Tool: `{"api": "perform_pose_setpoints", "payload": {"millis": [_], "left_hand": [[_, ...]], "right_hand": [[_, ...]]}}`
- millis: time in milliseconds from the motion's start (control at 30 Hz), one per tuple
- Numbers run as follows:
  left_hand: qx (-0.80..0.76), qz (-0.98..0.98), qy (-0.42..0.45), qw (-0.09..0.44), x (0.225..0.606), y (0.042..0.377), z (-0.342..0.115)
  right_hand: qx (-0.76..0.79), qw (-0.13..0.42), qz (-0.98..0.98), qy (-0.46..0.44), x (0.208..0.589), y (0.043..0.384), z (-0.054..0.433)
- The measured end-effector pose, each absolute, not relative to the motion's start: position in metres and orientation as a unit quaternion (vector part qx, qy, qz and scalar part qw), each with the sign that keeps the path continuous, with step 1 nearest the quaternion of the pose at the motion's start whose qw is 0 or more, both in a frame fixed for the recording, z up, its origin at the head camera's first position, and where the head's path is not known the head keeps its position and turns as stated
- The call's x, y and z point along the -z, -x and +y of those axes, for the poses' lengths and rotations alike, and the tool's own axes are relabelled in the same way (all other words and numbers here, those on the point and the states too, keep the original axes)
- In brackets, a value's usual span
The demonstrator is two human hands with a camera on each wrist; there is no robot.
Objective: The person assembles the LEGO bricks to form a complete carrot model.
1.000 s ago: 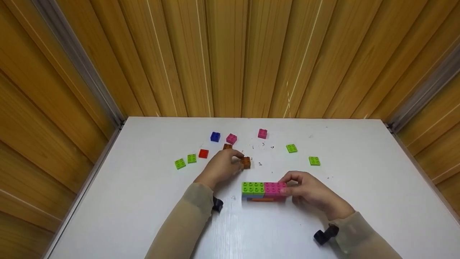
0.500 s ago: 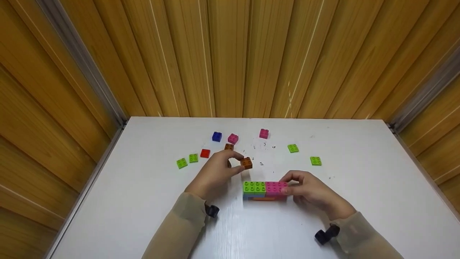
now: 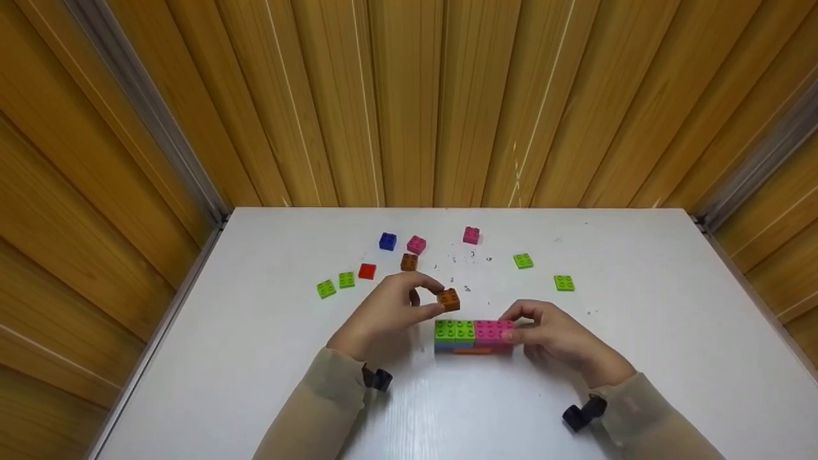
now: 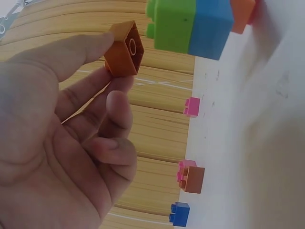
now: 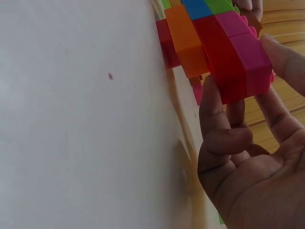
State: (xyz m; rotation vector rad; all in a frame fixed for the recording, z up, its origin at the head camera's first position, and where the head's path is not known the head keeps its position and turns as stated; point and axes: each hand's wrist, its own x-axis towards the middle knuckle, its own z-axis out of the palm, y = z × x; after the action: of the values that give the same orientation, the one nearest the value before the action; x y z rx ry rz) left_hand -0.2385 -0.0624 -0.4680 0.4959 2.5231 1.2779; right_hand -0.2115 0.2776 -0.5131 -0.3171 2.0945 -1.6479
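My left hand (image 3: 396, 310) pinches a brown toy brick (image 3: 448, 299) between thumb and fingertips, raised just behind the brick stack. The left wrist view shows that brick's hollow underside tilted toward the camera. On the table, my right hand (image 3: 556, 338) grips the right end of the brick stack (image 3: 455, 329). Its top row is green on the left and pink on the right. Below them, the right wrist view shows a blue brick (image 5: 196, 8) and a red brick (image 5: 221, 57), then an orange brick (image 5: 188, 43) and another red brick (image 5: 167, 45) lower down.
Behind the hands lie a second brown brick (image 3: 409, 262), a blue brick (image 3: 388, 241) and two pink bricks, one farther right (image 3: 471, 235). A flat red piece (image 3: 367, 271) and flat green pieces (image 3: 326, 289) lie left; two more green pieces (image 3: 563, 283) lie right.
My left hand has lifted the brown brick off the table and brought it right and nearer to the stack. The right hand keeps its grip at the stack's right end.
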Motion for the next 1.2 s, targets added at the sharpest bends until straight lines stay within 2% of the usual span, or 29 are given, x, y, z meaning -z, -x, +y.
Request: {"api": "perform_pose_setpoints", "payload": {"millis": [500,933,1200], "left_hand": [[-0.424,0.856,-0.242,0.173,0.472,0.231,-0.059],[-0.45,0.849,-0.219,0.169,0.477,0.225,-0.049],[-0.502,0.818,-0.186,0.211,0.483,0.223,-0.044]], "right_hand": [[0.591,0.219,0.767,0.116,0.514,0.209,0.278],[0.595,0.22,0.764,0.115,0.514,0.21,0.277],[0.603,0.22,0.758,0.115,0.515,0.21,0.277]]}}
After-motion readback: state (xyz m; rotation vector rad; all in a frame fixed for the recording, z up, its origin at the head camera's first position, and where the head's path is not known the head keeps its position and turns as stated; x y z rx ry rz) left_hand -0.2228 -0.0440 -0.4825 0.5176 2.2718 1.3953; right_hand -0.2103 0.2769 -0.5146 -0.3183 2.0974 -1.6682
